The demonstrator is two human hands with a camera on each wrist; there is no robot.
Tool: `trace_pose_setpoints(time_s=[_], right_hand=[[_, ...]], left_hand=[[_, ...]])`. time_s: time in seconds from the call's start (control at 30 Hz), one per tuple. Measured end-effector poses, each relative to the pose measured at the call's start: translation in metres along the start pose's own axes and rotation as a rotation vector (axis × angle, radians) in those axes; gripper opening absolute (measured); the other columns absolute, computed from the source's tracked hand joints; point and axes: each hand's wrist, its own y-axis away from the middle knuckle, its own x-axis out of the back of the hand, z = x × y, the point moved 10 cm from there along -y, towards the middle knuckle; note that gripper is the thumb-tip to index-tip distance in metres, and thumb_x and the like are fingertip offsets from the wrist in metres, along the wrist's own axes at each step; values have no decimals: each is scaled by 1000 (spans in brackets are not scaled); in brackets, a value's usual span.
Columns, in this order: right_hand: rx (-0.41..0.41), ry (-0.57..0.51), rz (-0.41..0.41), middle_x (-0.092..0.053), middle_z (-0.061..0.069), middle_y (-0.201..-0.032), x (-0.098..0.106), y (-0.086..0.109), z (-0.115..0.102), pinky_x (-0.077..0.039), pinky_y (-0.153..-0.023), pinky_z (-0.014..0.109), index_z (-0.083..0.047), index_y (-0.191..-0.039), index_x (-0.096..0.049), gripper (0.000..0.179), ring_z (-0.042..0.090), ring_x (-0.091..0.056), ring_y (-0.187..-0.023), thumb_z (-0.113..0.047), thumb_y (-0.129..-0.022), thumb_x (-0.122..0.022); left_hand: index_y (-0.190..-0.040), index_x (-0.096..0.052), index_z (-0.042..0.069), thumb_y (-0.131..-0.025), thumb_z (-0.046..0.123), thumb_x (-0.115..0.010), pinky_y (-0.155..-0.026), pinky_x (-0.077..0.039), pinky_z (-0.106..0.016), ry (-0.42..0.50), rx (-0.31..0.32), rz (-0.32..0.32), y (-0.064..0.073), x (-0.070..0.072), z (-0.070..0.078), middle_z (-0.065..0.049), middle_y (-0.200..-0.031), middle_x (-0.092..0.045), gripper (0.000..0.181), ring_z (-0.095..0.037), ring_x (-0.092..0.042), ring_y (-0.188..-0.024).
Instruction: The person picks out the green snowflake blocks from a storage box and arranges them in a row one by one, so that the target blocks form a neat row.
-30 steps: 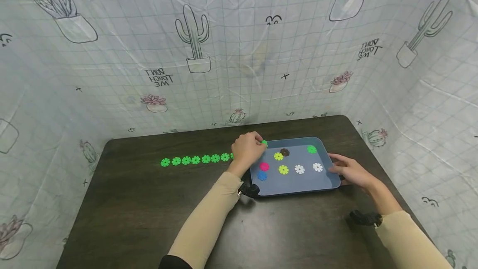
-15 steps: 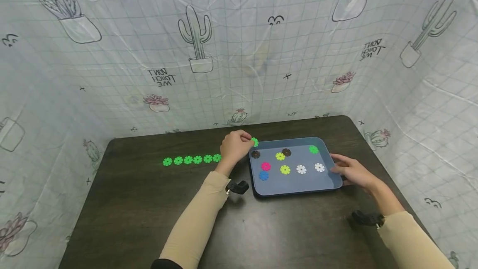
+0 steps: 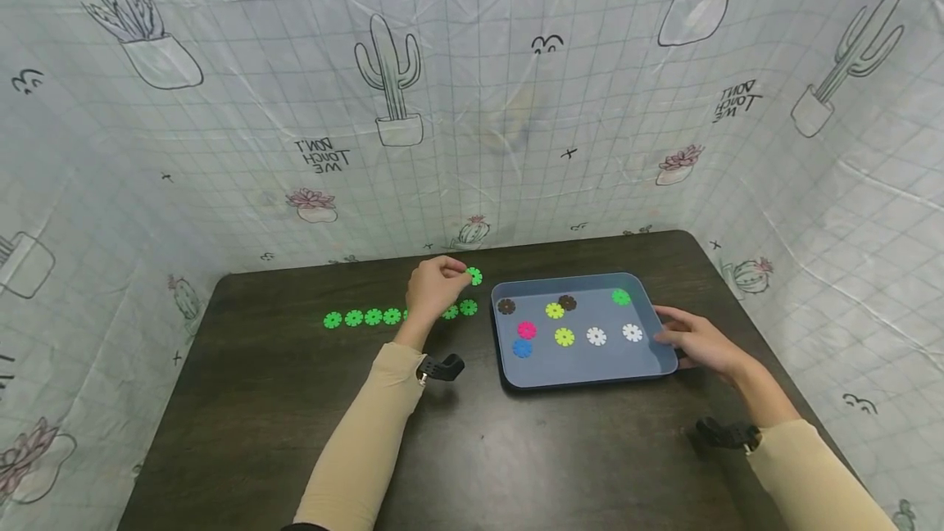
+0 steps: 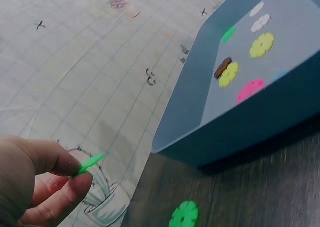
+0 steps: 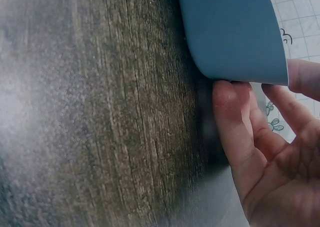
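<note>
My left hand pinches a green notched plastic disc between thumb and fingers, above the table left of the tray. Behind and beneath this hand runs a row of green notched discs, partly hidden by it; the row's rightmost disc lies near the tray. My right hand grips the right end of the blue-grey tray, with fingers at its underside and outer wall. Inside the tray lie a green disc, white, yellow and brown discs, a pink disc and a blue disc.
The dark wooden table has a far edge close to a hanging cloth printed with cacti. More of this cloth hangs at both sides. A black strap with a camera sits on the left wrist, another on the right.
My left hand has moved left from the tray's far left corner with the green disc, uncovering a brown disc in the tray and the row's right end. My right hand stays at the tray.
</note>
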Motion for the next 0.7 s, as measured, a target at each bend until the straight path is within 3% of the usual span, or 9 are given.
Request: trace_pose_setpoints(time_s=[0.4, 0.7], right_hand=[[11, -3, -5, -44, 37, -144, 1, -2, 3, -59, -85, 51, 0, -164, -19, 75, 40, -60, -120, -25, -106, -59], [-10, -13, -12, -42, 37, -146, 2, -4, 7, -58, -87, 53, 0, -164, -18, 75, 40, -60, -120, -25, -106, -59]], left_hand=[[-100, -78, 18, -89, 28, -74, -61, -50, -37, 20, 20, 30, 1, 31, -24, 4, -87, -77, 15, -18, -69, -76], [-103, -78, 16, -91, 28, -73, -67, -51, -41, 18, 36, 60, 7, 64, -38, -1, -93, -78, 18, -23, -71, -83]])
